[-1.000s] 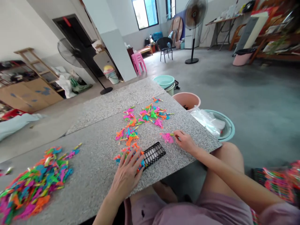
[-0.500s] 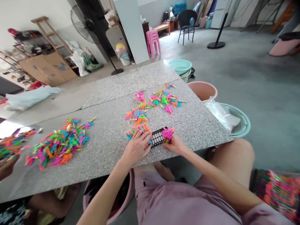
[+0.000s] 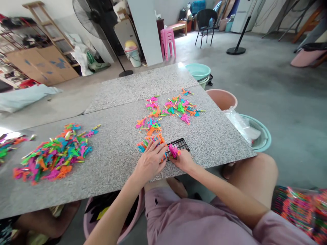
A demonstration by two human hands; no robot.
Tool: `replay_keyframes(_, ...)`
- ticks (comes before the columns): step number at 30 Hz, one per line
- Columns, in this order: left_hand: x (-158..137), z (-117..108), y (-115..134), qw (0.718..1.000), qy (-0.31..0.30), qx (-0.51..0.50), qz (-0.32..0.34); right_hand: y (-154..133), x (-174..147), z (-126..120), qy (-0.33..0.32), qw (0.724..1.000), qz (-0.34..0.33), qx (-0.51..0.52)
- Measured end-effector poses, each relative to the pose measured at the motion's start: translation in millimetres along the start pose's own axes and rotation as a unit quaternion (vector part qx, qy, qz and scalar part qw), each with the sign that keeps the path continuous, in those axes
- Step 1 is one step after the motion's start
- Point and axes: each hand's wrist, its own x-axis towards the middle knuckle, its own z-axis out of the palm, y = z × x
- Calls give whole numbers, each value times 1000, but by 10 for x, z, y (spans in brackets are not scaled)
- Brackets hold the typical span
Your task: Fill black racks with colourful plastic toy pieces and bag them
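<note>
A black plastic grid rack (image 3: 182, 143) lies near the table's front edge. Its left part carries a row of small bright plastic pieces (image 3: 150, 139), packed side by side. My left hand (image 3: 151, 160) rests over that row, fingers on top and thumb at the near side, gripping it. Between the fingers of my right hand (image 3: 184, 160) is a pink plastic piece (image 3: 174, 151) with an orange tip, held over the grid just right of the row. Its lower end is hidden by my fingers. Loose pieces (image 3: 180, 107) of the same kind lie beyond the rack.
A larger heap of plastic pieces (image 3: 58, 153) lies on the left of the granite table (image 3: 114, 160). Right of the table stand a pink tub (image 3: 221, 97) and a green basin (image 3: 265, 137) with clear bags. Another person's arm (image 3: 51, 221) shows below the table at left.
My right hand has moved left along the rack with the pink piece, toward the packed row. My left hand stays on the row. The co-worker's hand at far left has left the view.
</note>
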Motion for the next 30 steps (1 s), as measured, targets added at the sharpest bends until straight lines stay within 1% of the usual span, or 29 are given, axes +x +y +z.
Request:
replay_keyframes(5,13,-27,22,1000,2,-14,-15,-219,-12,-13,-23,995,23,-92)
replay_keyframes(8,45,-19,30,1000,7,-12,-19,-319,-28,34,-38,993,20,-106)
replay_keyframes(11,65,25,9,999,24,6,-19,-287,30,21,-25,995,0,-100)
replay_keyframes(12,65,42,-4,999,30,12,-18,-231,93,-34,-39,995,-23,-89)
replay_keyframes(14,55,71,-29,999,36,21,-12,-50,285,-239,-105,990,-84,-43)
replay_keyframes(15,47,80,-40,999,38,26,-9,65,401,-375,-125,987,-97,-23)
replay_keyframes(16,38,87,-48,999,40,31,-7,184,518,-515,-126,987,-94,-15)
replay_keyframes(17,29,91,-55,998,43,36,-6,296,621,-643,-83,994,-60,-37)
replay_keyframes(18,21,94,-62,998,46,42,-6,390,702,-742,-33,996,-18,-80)
replay_keyframes(19,14,94,-71,998,49,48,-6,457,753,-802,17,991,25,-128)
replay_keyframes(20,7,93,-83,997,52,54,-5,495,773,-821,48,983,53,-168)
replay_keyframes(21,1,89,-98,997,54,57,-2,505,767,-801,53,977,61,-199)
replay_keyframes(24,-20,65,-160,997,53,52,26,448,703,-658,14,970,22,-241)
replay_keyframes(26,-32,41,-197,997,51,47,44,433,752,-636,1,964,-18,-265)
replay_keyframes(28,-36,16,-214,996,52,46,48,493,934,-712,4,953,-71,-293)
replay_keyframes(29,-35,5,-213,997,51,47,45,550,1062,-771,1,943,-110,-314)
replay_keyframes(30,-34,-5,-207,997,51,46,43,619,1200,-832,-16,929,-162,-333)
